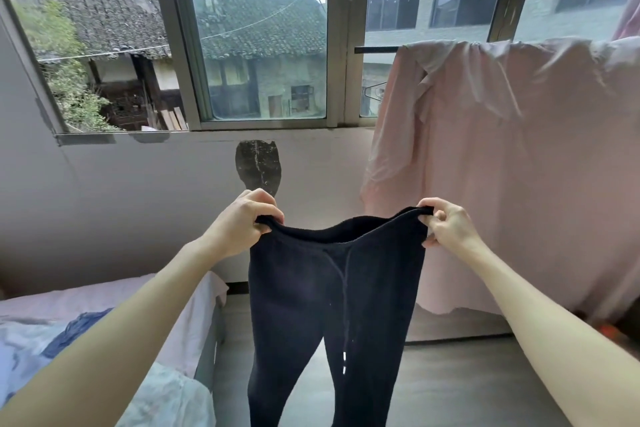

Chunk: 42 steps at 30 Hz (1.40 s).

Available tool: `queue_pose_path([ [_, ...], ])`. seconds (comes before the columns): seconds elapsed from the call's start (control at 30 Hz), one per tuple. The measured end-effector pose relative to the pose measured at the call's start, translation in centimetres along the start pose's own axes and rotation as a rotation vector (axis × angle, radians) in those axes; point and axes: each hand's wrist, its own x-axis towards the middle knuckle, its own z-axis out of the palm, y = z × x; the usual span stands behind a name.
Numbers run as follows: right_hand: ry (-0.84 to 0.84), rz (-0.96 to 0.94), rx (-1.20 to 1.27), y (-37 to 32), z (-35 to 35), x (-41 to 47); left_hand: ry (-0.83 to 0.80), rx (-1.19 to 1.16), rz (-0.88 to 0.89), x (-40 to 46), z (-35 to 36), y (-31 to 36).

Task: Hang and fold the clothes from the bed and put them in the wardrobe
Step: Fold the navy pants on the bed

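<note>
I am holding both arms stretched out ahead of me, level with each other. My left hand is pinching the left end of the waistband of the black pants, fingers curled over the hem. My right hand is pinching the right end the same way. The pants are hanging straight down between my hands, legs dangling over the floor, with the bed to the near left.
</note>
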Motion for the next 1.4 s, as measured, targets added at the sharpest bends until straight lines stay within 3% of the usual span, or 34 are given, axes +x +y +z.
queue_pose_path([
  [0.23,-0.17,0.07,0.234,-4.1,4.2,0.3,0.094,0.141,0.131,-2.3,-0.8,1.1],
  [0.37,-0.14,0.105,-0.009,-5.1,7.4,0.6,0.036,0.163,0.178,-3.5,-0.3,1.8],
  [0.47,-0.191,0.047,-0.023,-5.5,9.1,0.4,0.014,0.128,0.171,-4.2,0.0,1.5],
  [0.67,-0.34,-0.092,0.102,-7.8,9.5,-0.8,0.078,-0.296,-0.176,-4.6,1.3,1.1],
  [0.9,-0.678,-0.289,0.042,-11.1,9.0,-3.6,0.136,-0.473,-0.192,-3.8,3.3,2.6],
  [1.13,-0.583,-0.31,-0.038,-11.6,7.8,-3.6,0.056,-0.718,-0.211,-3.6,4.2,3.6],
  [1.3,-0.544,-0.357,-0.032,-9.5,6.2,-4.0,0.195,-0.699,-0.223,-3.2,4.2,4.9],
  [1.4,-0.597,-0.267,-0.049,-7.5,5.3,-3.8,0.298,-0.738,-0.233,-3.1,3.5,5.1],
])
